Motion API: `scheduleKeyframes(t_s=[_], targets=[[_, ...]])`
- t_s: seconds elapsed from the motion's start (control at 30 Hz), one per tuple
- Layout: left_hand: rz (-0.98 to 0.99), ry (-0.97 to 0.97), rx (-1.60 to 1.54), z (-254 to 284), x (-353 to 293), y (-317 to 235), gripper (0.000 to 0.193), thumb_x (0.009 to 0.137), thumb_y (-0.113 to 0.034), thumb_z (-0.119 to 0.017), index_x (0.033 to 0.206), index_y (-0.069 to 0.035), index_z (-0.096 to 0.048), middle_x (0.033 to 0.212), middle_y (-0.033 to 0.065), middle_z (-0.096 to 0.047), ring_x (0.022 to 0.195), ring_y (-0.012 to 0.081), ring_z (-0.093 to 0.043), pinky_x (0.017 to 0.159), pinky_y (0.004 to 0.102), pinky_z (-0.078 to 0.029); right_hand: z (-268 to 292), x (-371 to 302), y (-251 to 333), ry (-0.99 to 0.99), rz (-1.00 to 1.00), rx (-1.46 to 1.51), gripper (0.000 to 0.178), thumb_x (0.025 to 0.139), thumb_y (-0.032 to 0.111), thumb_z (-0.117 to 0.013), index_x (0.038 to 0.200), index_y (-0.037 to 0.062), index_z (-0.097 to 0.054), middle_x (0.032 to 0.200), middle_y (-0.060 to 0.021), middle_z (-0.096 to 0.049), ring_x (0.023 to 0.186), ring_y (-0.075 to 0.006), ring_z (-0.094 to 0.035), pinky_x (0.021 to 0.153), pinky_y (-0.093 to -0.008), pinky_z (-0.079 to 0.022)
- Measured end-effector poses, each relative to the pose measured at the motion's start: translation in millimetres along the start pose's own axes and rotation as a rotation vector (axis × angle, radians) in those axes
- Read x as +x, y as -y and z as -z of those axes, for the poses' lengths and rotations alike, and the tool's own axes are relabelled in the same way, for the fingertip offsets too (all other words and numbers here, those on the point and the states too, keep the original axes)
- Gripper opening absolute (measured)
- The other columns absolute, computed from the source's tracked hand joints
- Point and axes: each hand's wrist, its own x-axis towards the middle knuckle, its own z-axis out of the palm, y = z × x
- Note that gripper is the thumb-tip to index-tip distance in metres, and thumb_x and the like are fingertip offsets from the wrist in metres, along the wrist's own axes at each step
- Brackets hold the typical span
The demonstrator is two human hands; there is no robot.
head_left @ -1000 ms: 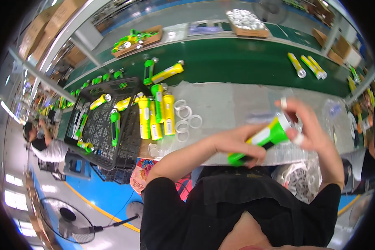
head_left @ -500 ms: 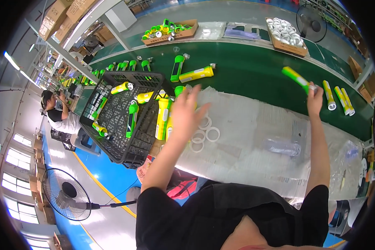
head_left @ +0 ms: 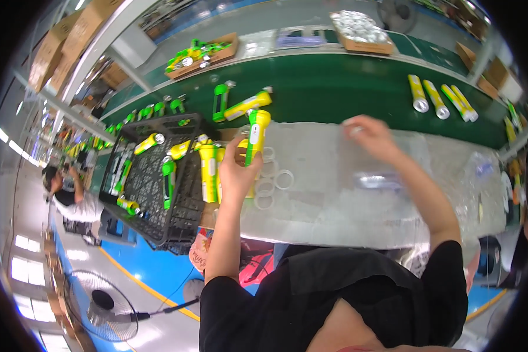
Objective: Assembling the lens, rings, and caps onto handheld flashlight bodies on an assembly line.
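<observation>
My left hand [head_left: 239, 175] is closed around a green-and-yellow flashlight [head_left: 256, 132] and holds it upright, its yellow head at the top. White rings [head_left: 284, 179] lie on the sheet-covered bench [head_left: 322, 208] to the right of that hand. Over the bench's far edge, my right hand [head_left: 369, 136] has bent fingers smeared by motion. A small pale spot shows at its fingertips, too blurred to name. More yellow flashlights [head_left: 208, 173] stand close to my left hand, beside a black plastic crate [head_left: 179, 214].
Several flashlights [head_left: 418, 94] lie on the green belt [head_left: 334, 88] at right, others [head_left: 247, 105] at left. Beyond the belt are a box of green-and-yellow parts [head_left: 224, 50] and a box of white parts [head_left: 369, 46]. A fan [head_left: 102, 300] and a seated person [head_left: 76, 196] are at left.
My left hand, open before, now has a flashlight in its grip. My right hand has let its flashlight go onto the belt at right and come back leftward. The whole view has shifted.
</observation>
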Motion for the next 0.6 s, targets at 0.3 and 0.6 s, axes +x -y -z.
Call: scheduleKeyframes(t_s=[0.3, 0.6], targets=[[-0.292, 0.367, -0.356, -72, -98, -41, 0.057, 0.075, -0.007, -0.078, 0.125, -0.003, -0.052, 0.098, 0.0081, -0.064, 0.079, 0.0129, -0.062, 0.062, 0.0245, -0.049, -91, -58, 74, -0.275, -0.377, 0.814, 0.034, 0.089, 0.025, -0.065, 0.112, 0.0023, -0.056, 0.096, -0.0092, -0.063, 0.087, -0.0188, -0.063, 0.077, -0.0329, -0.051], [-0.094, 0.730, -0.926, -114, -77, -71, 0.036, 0.103, -0.027, -0.043, 0.123, 0.000, -0.056, 0.108, 0.0122, -0.063, 0.100, 0.0201, -0.060, 0.090, 0.0327, -0.046, -79, -150, 103, 0.047, -0.407, 0.717, 0.049, 0.086, 0.022, -0.066, 0.124, 0.0043, -0.042, 0.090, -0.0106, -0.060, 0.071, -0.0184, -0.061, 0.066, -0.0318, -0.049]])
